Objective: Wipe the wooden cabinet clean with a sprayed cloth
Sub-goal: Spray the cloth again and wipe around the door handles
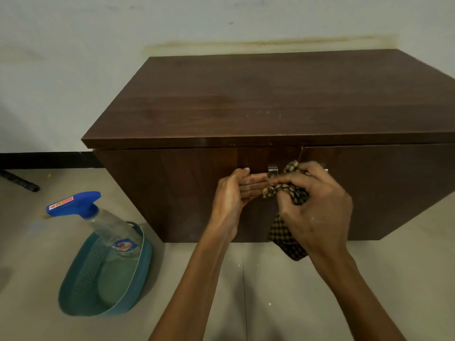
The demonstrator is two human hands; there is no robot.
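A low, dark wooden cabinet (258,99) stands against the wall, with two front doors and metal handles (272,169) at their meeting edge. My right hand (317,205) grips a bunched black-and-tan checked cloth (286,238) in front of the handles; one end of it hangs down below my palm. My left hand (234,195) is held next to the cloth, palm turned toward it and fingers straight; its fingertips reach the cloth's bunched end. A clear spray bottle (103,217) with a blue trigger head leans in a teal basket at the left.
The teal plastic basket (81,299) sits on the grey floor left of the cabinet. A dark rod-like object (19,182) lies on the floor at the far left by the black skirting. The pale wall rises behind the cabinet.
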